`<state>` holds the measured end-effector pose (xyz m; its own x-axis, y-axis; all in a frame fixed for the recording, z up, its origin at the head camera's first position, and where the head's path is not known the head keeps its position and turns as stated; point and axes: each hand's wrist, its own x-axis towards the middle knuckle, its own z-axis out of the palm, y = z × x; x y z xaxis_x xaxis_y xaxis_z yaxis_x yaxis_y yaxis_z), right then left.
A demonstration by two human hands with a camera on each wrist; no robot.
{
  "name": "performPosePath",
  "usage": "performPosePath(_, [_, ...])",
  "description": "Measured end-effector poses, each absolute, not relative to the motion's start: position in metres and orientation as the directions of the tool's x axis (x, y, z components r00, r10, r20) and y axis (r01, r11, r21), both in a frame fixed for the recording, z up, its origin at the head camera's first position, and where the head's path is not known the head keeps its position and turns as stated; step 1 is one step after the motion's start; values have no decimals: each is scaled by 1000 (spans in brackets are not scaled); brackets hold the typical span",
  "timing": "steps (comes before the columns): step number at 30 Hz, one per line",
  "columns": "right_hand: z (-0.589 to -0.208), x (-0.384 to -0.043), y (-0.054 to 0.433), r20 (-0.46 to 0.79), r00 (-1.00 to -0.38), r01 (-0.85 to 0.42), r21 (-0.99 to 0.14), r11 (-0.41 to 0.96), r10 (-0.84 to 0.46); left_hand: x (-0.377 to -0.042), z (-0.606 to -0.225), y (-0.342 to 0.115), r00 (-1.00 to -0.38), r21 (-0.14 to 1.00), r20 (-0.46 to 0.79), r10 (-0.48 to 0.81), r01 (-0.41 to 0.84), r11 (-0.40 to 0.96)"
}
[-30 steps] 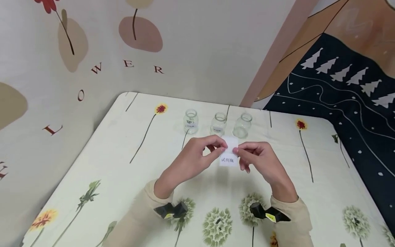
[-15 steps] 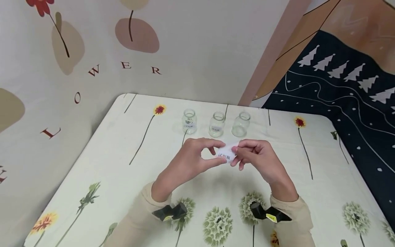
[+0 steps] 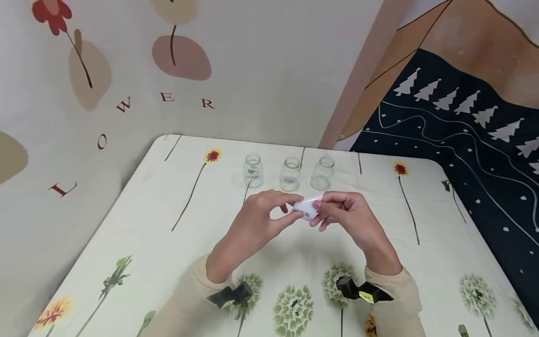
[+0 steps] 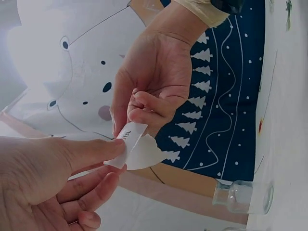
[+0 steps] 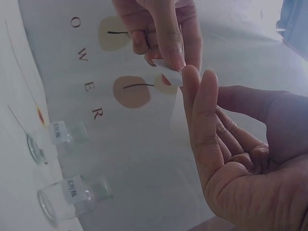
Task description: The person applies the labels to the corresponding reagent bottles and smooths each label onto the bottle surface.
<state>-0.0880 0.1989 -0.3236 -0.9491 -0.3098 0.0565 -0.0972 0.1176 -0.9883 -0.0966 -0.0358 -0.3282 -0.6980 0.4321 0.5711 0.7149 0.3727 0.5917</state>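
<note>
— Behind the middle jar (image 3: 290,174) rose a pale lettered wall (image 3: 269,70), over a flower-printed counter (image 3: 210,252). What flanked that jar?

— One left jar (image 3: 253,173) and one right jar (image 3: 322,176), both near it, not touching.

— And the paper slip (image 3: 308,208)?

— Held above the counter, on the person's side of the middle jar and slightly right of it. The left hand (image 3: 254,220) curved around a rounded gap, thumb and forefinger gripping the slip's edges; the right hand (image 3: 355,220) pinched its other end.

— Which way did it point?

— Bent as it was, I couldn't settle its long axis. Print ran along the near side; the top edge slanted, its right end farther out, rightward of the middle jar.

— Did the wrist views add anything?

— Left wrist revealed a rounded blank flap beneath the printed part. Right wrist showed clearer writing on the left and middle jars, but only part of the slip.
</note>
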Motion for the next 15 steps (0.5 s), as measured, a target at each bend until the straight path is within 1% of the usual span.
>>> performPosePath(9, [-321,-92,191,57,-948,-97,-989,115,-313,-96,-324,-42,-700,572,584,412,714,403])
performPosePath(15, [-324,-90,192,20,-951,-62,-990,125,-308,-96,-323,-40,-738,592,510,441,674,442])
